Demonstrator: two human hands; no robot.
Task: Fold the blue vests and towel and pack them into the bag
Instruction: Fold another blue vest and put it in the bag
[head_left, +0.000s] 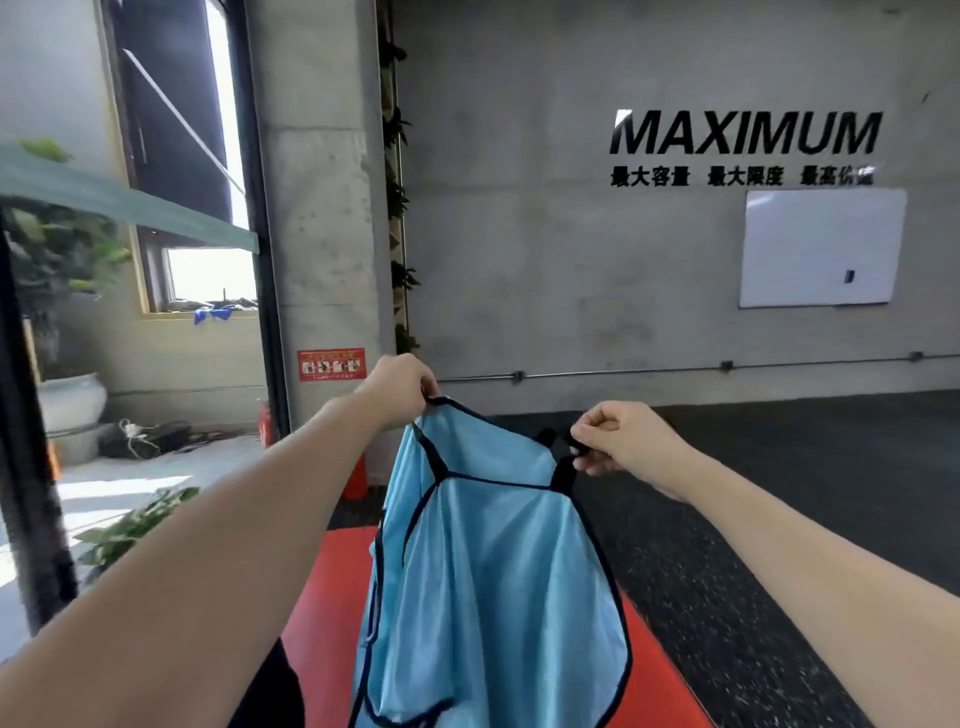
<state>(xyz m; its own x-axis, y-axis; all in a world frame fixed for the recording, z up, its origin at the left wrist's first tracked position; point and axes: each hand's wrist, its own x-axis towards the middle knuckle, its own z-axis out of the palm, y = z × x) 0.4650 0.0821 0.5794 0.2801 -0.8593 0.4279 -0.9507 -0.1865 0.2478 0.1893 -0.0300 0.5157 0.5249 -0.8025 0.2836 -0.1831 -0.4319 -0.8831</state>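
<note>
A light blue vest (493, 587) with dark navy trim hangs in the air in front of me, held up by its shoulder straps. My left hand (400, 387) pinches the left strap at the top. My right hand (618, 439) pinches the dark right strap, a little lower. The vest's body drapes down over a red mat (332, 587). No towel and no bag can be seen.
The red mat lies on dark speckled flooring (779, 519). An orange cone (356, 478) stands by the concrete pillar (322, 208). A whiteboard (821, 247) hangs on the far wall. Plants (130, 530) and a white pot (70, 402) are at the left.
</note>
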